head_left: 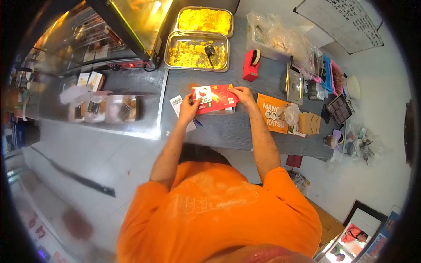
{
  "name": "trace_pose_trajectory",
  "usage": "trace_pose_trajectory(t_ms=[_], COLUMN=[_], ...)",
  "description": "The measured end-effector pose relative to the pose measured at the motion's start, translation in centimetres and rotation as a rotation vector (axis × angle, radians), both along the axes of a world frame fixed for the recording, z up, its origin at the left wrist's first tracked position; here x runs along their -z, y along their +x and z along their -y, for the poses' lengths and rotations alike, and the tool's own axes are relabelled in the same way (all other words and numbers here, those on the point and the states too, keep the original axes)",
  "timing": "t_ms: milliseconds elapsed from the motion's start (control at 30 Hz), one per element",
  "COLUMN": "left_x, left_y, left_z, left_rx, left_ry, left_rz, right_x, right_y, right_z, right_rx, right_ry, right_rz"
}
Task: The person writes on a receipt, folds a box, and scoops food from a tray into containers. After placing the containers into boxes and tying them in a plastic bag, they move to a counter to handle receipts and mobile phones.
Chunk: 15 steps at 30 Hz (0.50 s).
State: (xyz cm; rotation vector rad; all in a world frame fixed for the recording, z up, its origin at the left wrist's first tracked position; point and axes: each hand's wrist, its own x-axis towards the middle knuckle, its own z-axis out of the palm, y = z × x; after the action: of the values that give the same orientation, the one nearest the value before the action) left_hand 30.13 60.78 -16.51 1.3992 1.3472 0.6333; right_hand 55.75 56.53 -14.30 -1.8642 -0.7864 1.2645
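Observation:
A flat red printed carton (215, 98) with a white label lies between my two hands over the grey table (228, 128). My left hand (190, 108) grips its left end, with the thumb on the printed face. At the upper right corner, my right hand (244, 96) pinches the edge. Beneath the carton a paler edge shows; what it belongs to is unclear. A white paper slip (176, 104) and a blue pen (198, 123) lie beside my left hand. To the right of my right hand sits an orange printed box (272, 115).
Two metal trays of yellow food, one with a black scoop (210, 53), stand at the back. A red tape dispenser (251, 65), a metal container (294, 87) and bagged items are right. Open boxes (105, 108) and a glass warmer (127, 65) are left.

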Motion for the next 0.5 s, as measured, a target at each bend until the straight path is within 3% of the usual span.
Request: trace_pose_trajectory(t_ms=[167, 300, 367, 433, 467, 500], left_x=[-0.7, 0.1, 0.4, 1.8, 1.1, -3.5], left_y=[0.8, 0.9, 0.8, 0.9, 0.8, 0.6], left_z=[0.6, 0.9, 0.7, 0.3, 0.7, 1.6], left_rx=[-0.03, -0.03, -0.024, -0.04, -0.041, 0.024], left_ry=[-0.008, 0.04, 0.024, -0.131, -0.13, 0.282], left_rz=[-0.003, -0.004, -0.027, 0.301, 0.303, 0.064], right_x=[1.2, -0.4, -0.1, -2.1, -3.1, -2.6], right_y=[0.8, 0.4, 0.7, 1.2, 1.5, 2.2], right_z=[-0.6, -0.2, 0.0, 0.8, 1.1, 1.5], right_rx=[0.013, -0.092, 0.043, 0.103, 0.166, 0.166], right_ry=[-0.011, -0.053, 0.03, -0.013, -0.05, -0.048], right_rz=[-0.071, 0.16, -0.402, -0.493, -0.585, -0.583])
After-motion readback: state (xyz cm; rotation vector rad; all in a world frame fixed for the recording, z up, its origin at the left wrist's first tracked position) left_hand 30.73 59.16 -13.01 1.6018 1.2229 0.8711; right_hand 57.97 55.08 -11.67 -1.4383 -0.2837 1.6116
